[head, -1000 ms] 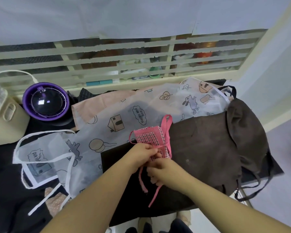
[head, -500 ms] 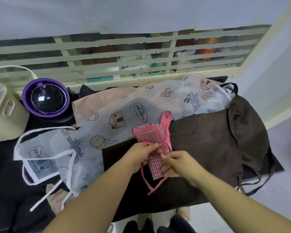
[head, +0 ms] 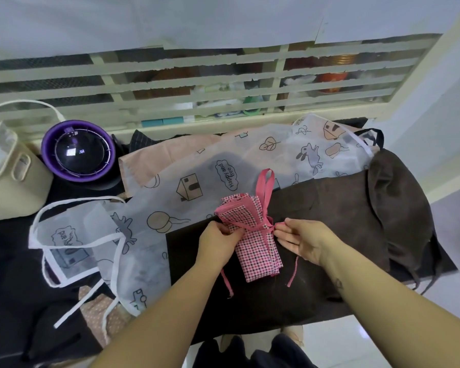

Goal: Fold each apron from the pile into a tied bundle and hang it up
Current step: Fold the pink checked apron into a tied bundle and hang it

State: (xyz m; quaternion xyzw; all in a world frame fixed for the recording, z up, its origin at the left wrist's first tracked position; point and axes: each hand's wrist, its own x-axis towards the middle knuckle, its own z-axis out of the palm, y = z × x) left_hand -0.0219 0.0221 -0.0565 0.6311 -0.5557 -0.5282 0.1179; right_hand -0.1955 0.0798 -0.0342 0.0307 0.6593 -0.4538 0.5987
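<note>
A pink checked apron (head: 252, 248), folded into a narrow bundle, lies on a dark brown apron (head: 343, 224) spread over the table. Pink ties cross the bundle's middle, and a pink neck loop (head: 265, 181) sticks up behind it. My left hand (head: 218, 244) grips the tie at the bundle's left side. My right hand (head: 302, 239) pinches the tie at the right side with thumb and forefinger, the other fingers spread. Loose tie ends hang down on both sides.
A translucent white printed apron (head: 197, 181) with white straps lies to the left, over a peach apron (head: 154, 158). A purple round appliance (head: 78, 151) and a beige basket (head: 14, 179) stand far left. A slatted window grille (head: 197, 83) runs behind. The table's front edge is near my legs.
My hands have drawn apart sideways, pulling the pink ties taut across the bundle. The bundle now lies in full view between them.
</note>
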